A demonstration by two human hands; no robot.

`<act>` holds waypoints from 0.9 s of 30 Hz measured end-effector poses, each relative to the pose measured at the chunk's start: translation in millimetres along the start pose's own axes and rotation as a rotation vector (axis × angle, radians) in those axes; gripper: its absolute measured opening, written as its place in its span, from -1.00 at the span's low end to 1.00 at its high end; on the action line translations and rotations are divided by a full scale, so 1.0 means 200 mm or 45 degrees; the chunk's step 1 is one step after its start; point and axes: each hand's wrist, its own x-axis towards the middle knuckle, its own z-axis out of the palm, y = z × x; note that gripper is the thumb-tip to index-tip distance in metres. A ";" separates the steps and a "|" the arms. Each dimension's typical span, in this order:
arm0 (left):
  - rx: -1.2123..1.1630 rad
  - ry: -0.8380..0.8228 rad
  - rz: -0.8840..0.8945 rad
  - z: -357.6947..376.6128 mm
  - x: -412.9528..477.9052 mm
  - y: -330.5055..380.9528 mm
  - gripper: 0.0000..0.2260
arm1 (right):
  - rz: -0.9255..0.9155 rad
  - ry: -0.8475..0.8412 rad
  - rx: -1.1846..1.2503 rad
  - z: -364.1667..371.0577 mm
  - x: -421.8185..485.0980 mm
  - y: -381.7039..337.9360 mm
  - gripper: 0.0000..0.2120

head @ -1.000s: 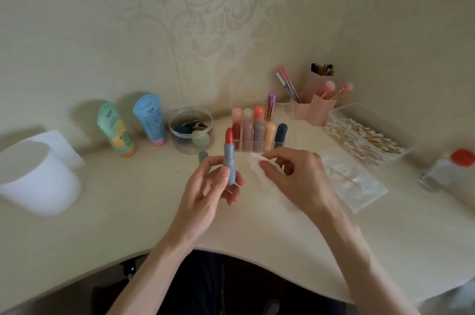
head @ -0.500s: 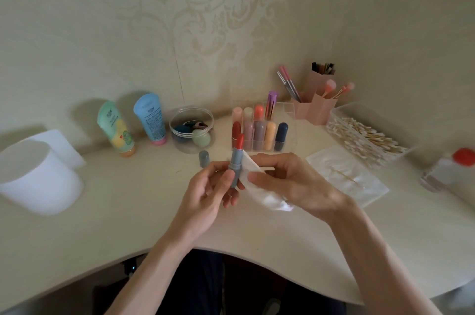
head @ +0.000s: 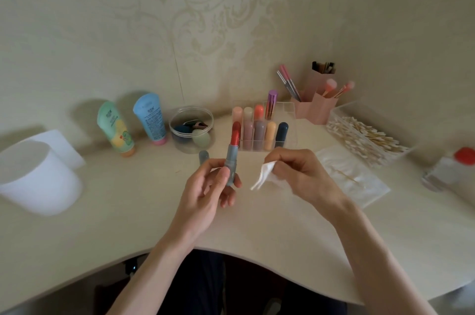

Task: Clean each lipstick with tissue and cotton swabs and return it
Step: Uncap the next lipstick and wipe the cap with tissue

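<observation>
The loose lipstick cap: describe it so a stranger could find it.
Start at the clear lipstick organiser at the back of the table. Left of it sits a round clear jar; the cap stands just in front of that. It is short, grey-blue, alone outside the slots.

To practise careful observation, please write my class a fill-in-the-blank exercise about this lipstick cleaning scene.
The left hand holds an uncapped lipstick whose bullet is ___.
The right hand pinches a white tissue that does ___ touch the lipstick.
A loose grey-blue cap stands on the table, to the ___ of the held lipstick.
Missing words: red; not; left.
</observation>
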 end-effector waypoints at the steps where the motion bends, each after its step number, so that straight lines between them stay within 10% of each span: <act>1: 0.011 -0.013 0.003 0.00 0.00 0.00 -0.78 | 0.003 -0.051 0.041 0.00 0.00 -0.02 -0.74; 8: 0.062 -0.084 0.005 -0.01 0.00 0.00 -0.81 | -0.064 -0.214 -0.179 0.04 0.03 -0.06 -0.86; 21: 0.096 -0.175 -0.004 -0.01 -0.01 -0.01 -0.90 | -0.075 0.340 -0.310 0.08 0.01 -0.02 -0.49; 27: 0.093 -0.184 -0.008 -0.01 -0.01 0.00 -0.85 | -0.116 0.194 -0.143 0.10 -0.03 -0.02 -0.80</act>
